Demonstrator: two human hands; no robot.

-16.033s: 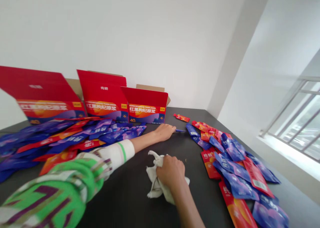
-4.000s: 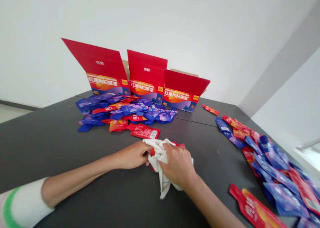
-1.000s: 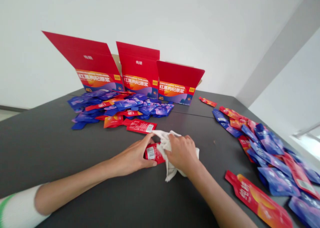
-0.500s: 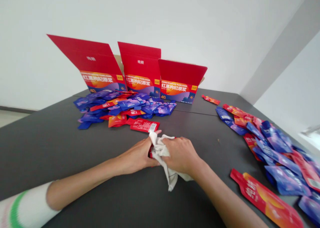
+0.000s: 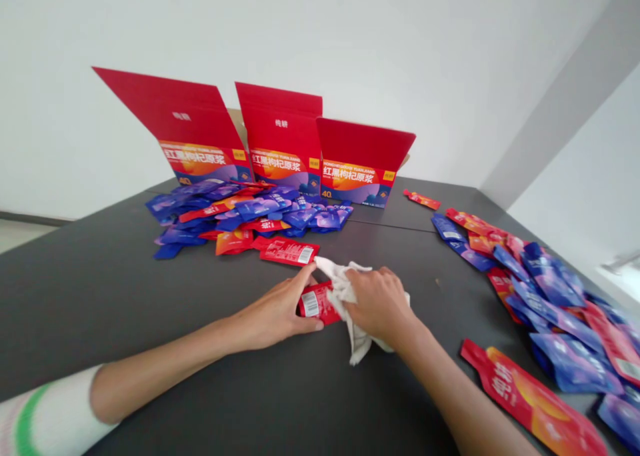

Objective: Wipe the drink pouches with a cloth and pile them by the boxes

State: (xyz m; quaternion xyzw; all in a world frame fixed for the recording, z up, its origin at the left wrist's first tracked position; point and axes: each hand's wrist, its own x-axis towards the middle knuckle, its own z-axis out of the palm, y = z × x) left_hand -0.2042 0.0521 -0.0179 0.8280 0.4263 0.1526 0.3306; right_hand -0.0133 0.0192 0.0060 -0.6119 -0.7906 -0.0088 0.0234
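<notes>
My left hand (image 5: 283,313) holds the left end of a red pouch (image 5: 320,303), its thumb and fingers on opposite edges and a white barcode showing between them. A crumpled white cloth (image 5: 344,284) is bunched under my right hand (image 5: 380,306), whose fingers close around it over the pouch's right end. That end is hidden by the cloth and the hand. Just beyond my hands lies another red pouch (image 5: 287,251), flat on the dark table (image 5: 240,389) with its barcode side up.
Three open red boxes (image 5: 205,163) stand along the back, lids raised. Before them is a heap of blue and red pouches (image 5: 260,209). More pouches (image 5: 545,296) spread along the right side, with one large red-orange pouch (image 5: 535,399) nearest me and a small red one (image 5: 421,199) farther back.
My right hand and the cloth have slid to the right along the pouch, uncovering its barcode end. My left hand stays in nearly the same place.
</notes>
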